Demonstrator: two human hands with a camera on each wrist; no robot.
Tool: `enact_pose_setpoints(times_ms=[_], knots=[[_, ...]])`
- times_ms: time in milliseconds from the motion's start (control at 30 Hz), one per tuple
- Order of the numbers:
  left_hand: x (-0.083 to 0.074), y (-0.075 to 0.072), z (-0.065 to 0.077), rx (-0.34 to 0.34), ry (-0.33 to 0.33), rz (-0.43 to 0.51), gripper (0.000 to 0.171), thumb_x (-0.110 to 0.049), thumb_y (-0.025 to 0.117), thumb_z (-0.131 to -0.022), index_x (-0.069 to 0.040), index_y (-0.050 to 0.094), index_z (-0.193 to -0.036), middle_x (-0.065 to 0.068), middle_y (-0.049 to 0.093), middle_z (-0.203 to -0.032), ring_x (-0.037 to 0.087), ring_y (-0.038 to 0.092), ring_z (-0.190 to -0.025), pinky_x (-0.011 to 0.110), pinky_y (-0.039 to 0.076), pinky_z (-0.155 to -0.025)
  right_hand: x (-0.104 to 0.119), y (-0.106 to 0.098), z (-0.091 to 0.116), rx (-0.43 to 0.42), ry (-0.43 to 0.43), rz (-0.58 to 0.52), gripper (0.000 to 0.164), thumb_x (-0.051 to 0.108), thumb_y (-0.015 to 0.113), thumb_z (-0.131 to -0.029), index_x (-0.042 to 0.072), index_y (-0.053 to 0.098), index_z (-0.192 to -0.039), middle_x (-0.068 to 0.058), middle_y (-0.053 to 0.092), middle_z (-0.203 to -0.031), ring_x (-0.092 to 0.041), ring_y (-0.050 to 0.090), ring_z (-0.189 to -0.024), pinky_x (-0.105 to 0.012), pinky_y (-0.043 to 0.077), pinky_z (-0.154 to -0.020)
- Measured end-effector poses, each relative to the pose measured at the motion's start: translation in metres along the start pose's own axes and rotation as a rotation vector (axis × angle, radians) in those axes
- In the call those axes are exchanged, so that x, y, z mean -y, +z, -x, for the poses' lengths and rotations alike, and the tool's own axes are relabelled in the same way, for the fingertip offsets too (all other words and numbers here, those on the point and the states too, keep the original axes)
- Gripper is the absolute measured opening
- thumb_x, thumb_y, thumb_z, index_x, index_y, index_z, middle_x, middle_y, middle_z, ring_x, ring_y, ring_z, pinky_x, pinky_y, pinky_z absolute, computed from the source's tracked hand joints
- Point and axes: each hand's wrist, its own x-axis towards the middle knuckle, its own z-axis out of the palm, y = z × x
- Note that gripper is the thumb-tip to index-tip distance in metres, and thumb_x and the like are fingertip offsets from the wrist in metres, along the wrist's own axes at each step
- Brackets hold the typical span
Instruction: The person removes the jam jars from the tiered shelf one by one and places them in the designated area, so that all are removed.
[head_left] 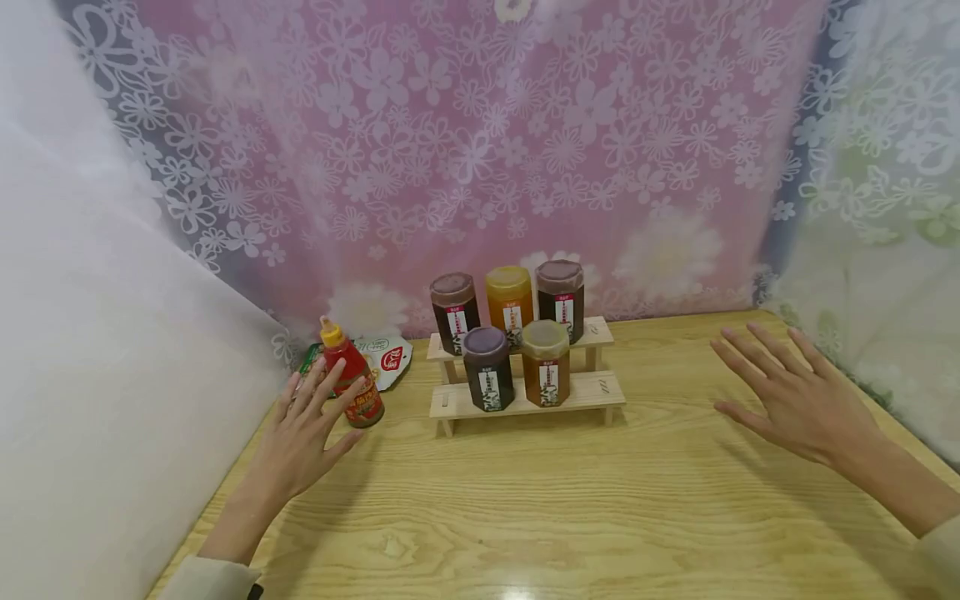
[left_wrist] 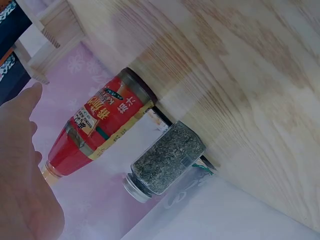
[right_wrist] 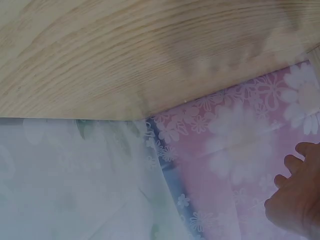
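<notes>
Fingers spread, my left hand hovers over the left of the table, overlapping a red tomato sauce bottle with a yellow cap in the head view. Whether it touches the bottle is hard to see there; in the left wrist view the hand grips nothing. Beside the sauce stands a glass jar of dried green herbs, mostly hidden by the hand in the head view. My right hand is held over the table's right side, fingers straight and apart, holding nothing.
A two-step wooden stand bears several capped jars: a dark jar and an amber jar in front, a yellow jar between two dark ones behind. Packets lie behind the sauce. A floral curtain closes the back.
</notes>
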Motion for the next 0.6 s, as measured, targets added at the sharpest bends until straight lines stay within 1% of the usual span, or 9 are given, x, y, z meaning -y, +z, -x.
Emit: enact_pose_setpoints(times_ms=[100,167,233,300,367,400,467,533,600], knots=[[0.000,0.000,0.001,0.008,-0.007,-0.004,0.074,-0.050,0.068,-0.096,-0.017,0.045,-0.158,0.016,0.027,-0.169,0.032,0.004,-0.160,0.055,0.002,-0.126,0.001,-0.002,0.000,0.015,0.010,-0.004,0.089,0.077,0.025,-0.101,0.013,0.039,-0.162,-0.004,0.024,-0.172,-0.030,0.021,-0.157,-0.061,0.013,-0.123],[0.001,0.000,0.001,0.017,-0.019,0.003,0.074,-0.050,0.068,-0.096,-0.018,0.045,-0.159,0.016,0.027,-0.169,0.031,0.003,-0.161,0.054,0.000,-0.126,0.001,-0.003,0.000,0.033,0.025,-0.005,0.089,0.078,0.025,-0.100,0.015,0.037,-0.163,-0.002,0.021,-0.173,-0.028,0.018,-0.159,-0.060,0.011,-0.124],[0.001,0.000,0.002,0.035,-0.039,0.013,0.074,-0.048,0.069,-0.096,-0.019,0.043,-0.159,0.017,0.028,-0.168,0.030,0.004,-0.161,0.053,-0.001,-0.126,0.002,-0.003,0.001,0.049,0.045,-0.015,0.090,0.079,0.025,-0.100,0.016,0.036,-0.163,-0.001,0.022,-0.173,-0.027,0.017,-0.159,-0.059,0.010,-0.124],[0.000,0.000,0.002,0.072,-0.077,0.080,0.076,-0.043,0.072,-0.096,-0.019,0.041,-0.160,0.017,0.027,-0.169,0.033,0.006,-0.160,0.055,0.002,-0.126,0.004,-0.004,0.002,0.122,0.104,-0.081,0.083,0.072,0.036,-0.102,0.018,0.031,-0.165,-0.002,0.024,-0.172,-0.026,0.014,-0.160,-0.058,0.006,-0.125],[-0.004,0.002,0.001,0.116,-0.124,0.174,0.074,-0.039,0.072,-0.098,-0.017,0.040,-0.161,0.018,0.027,-0.168,0.037,0.010,-0.159,0.060,0.008,-0.124,0.008,-0.004,0.001,0.214,0.189,-0.193,0.078,0.061,0.050,-0.103,0.021,0.026,-0.167,-0.005,0.025,-0.172,-0.027,0.012,-0.160,-0.058,0.001,-0.125],[-0.006,0.003,0.001,0.142,-0.149,0.233,0.072,-0.038,0.070,-0.099,-0.016,0.039,-0.161,0.018,0.028,-0.168,0.039,0.014,-0.158,0.063,0.013,-0.122,0.012,-0.004,0.000,0.261,0.240,-0.271,0.077,0.054,0.056,-0.103,0.022,0.025,-0.167,-0.007,0.027,-0.171,-0.030,0.013,-0.159,-0.059,0.001,-0.125],[-0.012,0.007,-0.001,0.181,-0.202,0.393,0.069,-0.033,0.068,-0.102,-0.014,0.038,-0.162,0.018,0.029,-0.167,0.045,0.020,-0.155,0.070,0.022,-0.117,0.019,-0.005,-0.005,0.340,0.343,-0.455,0.081,0.037,0.067,-0.101,0.023,0.022,-0.167,-0.014,0.028,-0.169,-0.041,0.016,-0.157,-0.069,0.004,-0.119],[-0.019,0.010,-0.004,0.217,-0.256,0.539,0.068,-0.033,0.065,-0.104,-0.013,0.037,-0.162,0.019,0.032,-0.166,0.048,0.025,-0.152,0.074,0.027,-0.112,0.027,-0.006,-0.015,0.395,0.413,-0.634,0.078,0.030,0.066,-0.103,0.023,0.023,-0.167,-0.020,0.028,-0.167,-0.051,0.020,-0.151,-0.077,0.013,-0.110],[-0.027,0.013,-0.008,0.251,-0.317,0.673,0.067,-0.036,0.062,-0.106,-0.013,0.035,-0.163,0.019,0.034,-0.166,0.048,0.030,-0.150,0.073,0.030,-0.110,0.035,-0.007,-0.024,0.451,0.473,-0.796,0.072,0.027,0.061,-0.106,0.023,0.023,-0.167,-0.024,0.026,-0.167,-0.058,0.022,-0.146,-0.080,0.022,-0.101]])
